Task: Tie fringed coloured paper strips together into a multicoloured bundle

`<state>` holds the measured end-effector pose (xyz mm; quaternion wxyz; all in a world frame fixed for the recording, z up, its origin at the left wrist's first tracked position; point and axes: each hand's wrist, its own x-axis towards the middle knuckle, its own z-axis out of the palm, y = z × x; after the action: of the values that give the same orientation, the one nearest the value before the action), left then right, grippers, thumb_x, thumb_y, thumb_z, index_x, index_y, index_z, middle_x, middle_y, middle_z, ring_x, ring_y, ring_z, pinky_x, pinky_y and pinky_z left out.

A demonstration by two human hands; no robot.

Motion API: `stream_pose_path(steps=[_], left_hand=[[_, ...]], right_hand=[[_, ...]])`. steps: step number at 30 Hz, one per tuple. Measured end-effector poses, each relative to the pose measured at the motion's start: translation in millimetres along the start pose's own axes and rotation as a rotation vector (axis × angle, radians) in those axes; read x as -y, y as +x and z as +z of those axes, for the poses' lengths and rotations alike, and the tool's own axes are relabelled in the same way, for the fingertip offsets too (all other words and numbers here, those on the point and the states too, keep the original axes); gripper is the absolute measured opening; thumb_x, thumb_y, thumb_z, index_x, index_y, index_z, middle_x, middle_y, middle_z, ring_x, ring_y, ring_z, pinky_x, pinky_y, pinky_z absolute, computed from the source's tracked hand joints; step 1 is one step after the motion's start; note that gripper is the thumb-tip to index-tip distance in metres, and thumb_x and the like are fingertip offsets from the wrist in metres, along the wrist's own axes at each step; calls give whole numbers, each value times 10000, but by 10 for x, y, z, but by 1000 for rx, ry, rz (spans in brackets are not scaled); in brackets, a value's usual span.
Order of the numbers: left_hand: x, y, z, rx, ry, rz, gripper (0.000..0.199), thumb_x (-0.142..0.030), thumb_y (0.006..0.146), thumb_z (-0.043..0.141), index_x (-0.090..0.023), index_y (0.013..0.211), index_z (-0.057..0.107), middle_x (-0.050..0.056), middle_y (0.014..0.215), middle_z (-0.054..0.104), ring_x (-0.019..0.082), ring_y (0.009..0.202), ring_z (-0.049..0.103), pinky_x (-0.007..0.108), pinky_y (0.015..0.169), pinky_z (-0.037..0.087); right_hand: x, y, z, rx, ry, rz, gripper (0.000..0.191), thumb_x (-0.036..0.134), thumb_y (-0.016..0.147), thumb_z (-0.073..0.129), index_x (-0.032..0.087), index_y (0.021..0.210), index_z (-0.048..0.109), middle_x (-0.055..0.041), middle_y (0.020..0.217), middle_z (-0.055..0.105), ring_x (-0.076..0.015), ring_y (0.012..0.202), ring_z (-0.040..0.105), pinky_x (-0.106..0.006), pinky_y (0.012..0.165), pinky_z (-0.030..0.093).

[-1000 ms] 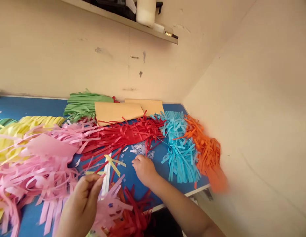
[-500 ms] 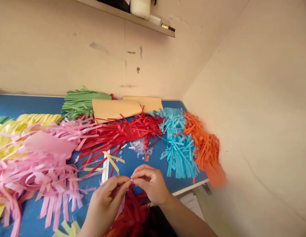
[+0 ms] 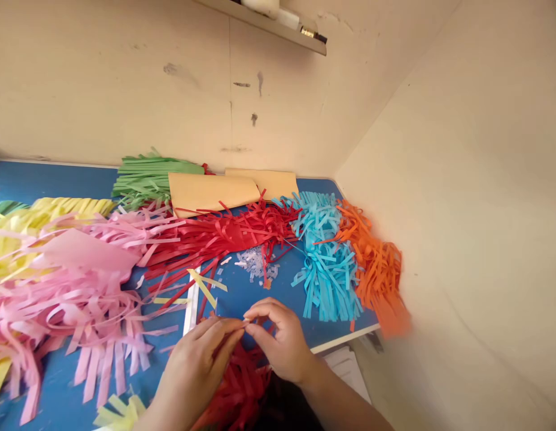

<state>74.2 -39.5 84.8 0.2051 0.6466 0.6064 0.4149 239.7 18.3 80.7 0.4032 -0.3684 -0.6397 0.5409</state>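
Note:
My left hand (image 3: 201,353) and my right hand (image 3: 280,342) meet fingertip to fingertip above the near edge of the blue table (image 3: 255,305). Both are closed in a pinch. What they hold between the tips is tiny and mostly covered by the fingers; I cannot make it out. Below the hands hangs red fringed paper (image 3: 244,380), partly hidden by them. Just beyond lie yellow paper strips (image 3: 208,287) and a small heap of pale clear bits (image 3: 255,263).
Pink fringe (image 3: 89,299) and yellow fringe (image 3: 17,239) cover the left side. Across the back lie green fringe (image 3: 156,173), tan folded sheets (image 3: 215,191) and red fringe (image 3: 224,233). Blue fringe (image 3: 327,263) and orange fringe (image 3: 376,269) border the right wall. A shelf (image 3: 278,30) hangs above.
The joined fingertips have shifted slightly right and up, and the left fingers lie closer together. A pinkish speck seen earlier between the tips is now mostly covered. The view has tilted slightly.

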Motion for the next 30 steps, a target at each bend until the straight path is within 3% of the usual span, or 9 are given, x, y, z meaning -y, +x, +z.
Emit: stream_pose_path(steps=[5,8,13,16,21,25,30], left_hand=[[64,-14,-15,97,-192,-188,264,-449,855,628,-267,1047,625,-74,675,743,114,566,698,161,556,546],[28,10,-45,84,-136,-96,216,-457,834,658,-271,941,681,-66,694,763,116,572,709,156,563,551],[-50,35,-78,-58,46,189,157,-340,911,592,-262,862,719,-39,753,770,102,635,723,140,634,558],[-65,15,-77,-79,87,238,138,-279,916,582,-236,881,708,-22,763,759,96,659,719,138,662,562],[-110,-1,-56,-94,115,266,129,-272,914,588,-222,939,704,22,915,761,129,841,730,192,811,581],[-162,19,-62,-110,117,358,157,-222,924,558,-233,936,714,6,878,763,112,800,729,173,794,582],[81,-138,32,-44,121,382,205,-333,901,565,-308,1002,742,-12,951,785,155,864,745,216,841,595]], right_hand=[[-74,19,10,92,301,225,177,250,732,795,201,872,699,-3,812,744,-144,731,687,-236,700,535],[-78,-10,20,78,341,302,228,349,704,841,196,819,718,-13,788,765,-174,719,724,-259,699,568],[26,-109,-4,-98,-120,-82,15,253,832,764,249,846,768,7,820,782,-163,752,749,-227,736,566],[79,-145,-33,-147,-256,-218,64,210,855,745,265,882,763,25,827,782,-149,737,752,-208,730,562],[122,-173,-70,-152,-337,-275,44,229,877,723,256,897,752,19,824,782,-151,721,751,-212,710,567],[151,-199,-87,-168,-342,-308,52,207,870,729,237,907,748,12,825,783,-139,722,750,-187,712,564],[137,-241,-74,-194,-308,-337,52,247,888,702,236,909,748,-6,824,783,-145,719,753,-187,711,574]])
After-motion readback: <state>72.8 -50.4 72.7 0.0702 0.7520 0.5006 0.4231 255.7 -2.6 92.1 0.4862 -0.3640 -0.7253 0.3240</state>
